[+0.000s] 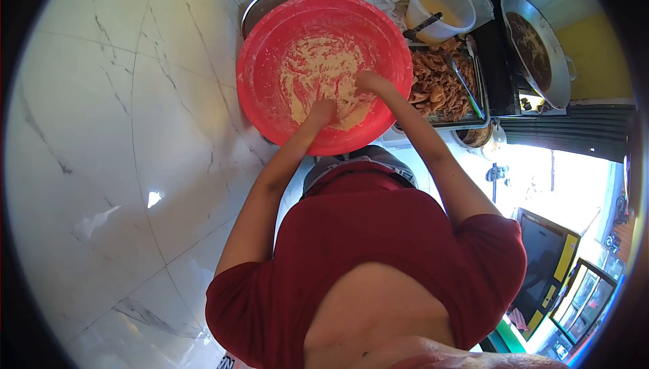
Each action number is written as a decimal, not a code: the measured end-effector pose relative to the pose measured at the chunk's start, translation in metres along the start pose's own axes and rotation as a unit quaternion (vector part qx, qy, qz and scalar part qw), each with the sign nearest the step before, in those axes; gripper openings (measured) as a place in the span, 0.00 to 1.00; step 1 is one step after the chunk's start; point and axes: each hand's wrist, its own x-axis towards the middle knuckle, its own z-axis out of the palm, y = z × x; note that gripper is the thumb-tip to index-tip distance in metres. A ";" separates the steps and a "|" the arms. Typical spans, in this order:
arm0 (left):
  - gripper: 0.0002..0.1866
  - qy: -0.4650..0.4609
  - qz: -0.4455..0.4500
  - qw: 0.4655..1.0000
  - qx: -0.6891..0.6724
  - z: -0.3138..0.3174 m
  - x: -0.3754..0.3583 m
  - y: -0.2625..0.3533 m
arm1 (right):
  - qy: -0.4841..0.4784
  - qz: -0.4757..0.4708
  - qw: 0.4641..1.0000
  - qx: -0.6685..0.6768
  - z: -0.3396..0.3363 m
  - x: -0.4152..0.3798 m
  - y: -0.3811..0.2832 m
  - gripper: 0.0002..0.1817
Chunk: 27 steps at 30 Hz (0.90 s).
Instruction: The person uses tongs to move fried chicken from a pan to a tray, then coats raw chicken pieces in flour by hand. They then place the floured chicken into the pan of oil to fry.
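Observation:
A large red basin (260,109) holds pale flour (318,61) spread over its bottom and smeared up its inner wall. Both of my hands are inside it. My left hand (324,111) reaches into the flour near the basin's front side. A little farther back and to the right, my right hand (369,83) is pressed down into the same flour. Between the hands lie some flour-coated pieces too blurred to name. The fingers of both hands are hidden, so their grip does not show.
On the right stands a metal tray (481,92) of brown fried food (433,78) with tongs (462,78) on top. Behind it is a white bucket (422,21) of yellowish liquid. A wide pan (534,38) of dark oil sits far right. Marbled tiles (101,132) cover the left.

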 end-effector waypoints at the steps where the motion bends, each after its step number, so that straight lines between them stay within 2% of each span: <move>1: 0.16 -0.038 0.019 0.997 -0.058 -0.012 -0.006 0.000 | 0.048 0.003 0.997 0.066 -0.008 -0.012 -0.002 0.18; 2: 0.15 -0.062 0.022 0.985 -0.161 -0.023 -0.009 0.000 | 0.097 0.007 0.987 0.131 -0.016 -0.028 -0.004 0.19; 4: 0.15 -0.117 0.028 0.926 -0.358 -0.045 -0.016 0.005 | 0.191 0.010 0.951 0.245 -0.030 -0.056 -0.011 0.20; 7: 0.16 -0.049 0.115 0.827 -0.548 -0.084 -0.041 0.033 | 0.341 -0.002 0.871 0.354 -0.034 -0.087 -0.021 0.20; 9: 0.15 -0.001 0.127 0.798 -0.590 -0.094 -0.044 0.053 | 0.458 -0.017 0.802 0.383 -0.031 -0.099 -0.025 0.18; 10: 0.15 0.022 0.133 0.781 -0.609 -0.097 -0.045 0.062 | 0.407 -0.012 0.808 0.425 -0.033 -0.108 -0.023 0.19; 12: 0.14 0.037 0.143 0.796 -0.586 -0.103 -0.047 0.077 | 0.303 -0.003 0.808 0.505 -0.044 -0.128 -0.020 0.20; 15: 0.13 0.040 0.159 0.789 -0.592 -0.102 -0.046 0.093 | 0.323 -0.008 0.795 0.513 -0.047 -0.147 -0.016 0.16; 21: 0.13 -0.010 0.202 0.758 -0.621 -0.095 -0.041 0.104 | 0.407 0.039 0.825 0.390 -0.045 -0.165 -0.011 0.15; 24: 0.13 -0.034 0.209 0.749 -0.628 -0.095 -0.040 0.103 | 0.392 0.011 0.820 0.416 -0.047 -0.169 -0.013 0.16; 27: 0.14 -0.049 0.199 0.752 -0.627 -0.093 -0.041 0.098 | 0.395 0.040 0.827 0.399 -0.044 -0.168 -0.012 0.16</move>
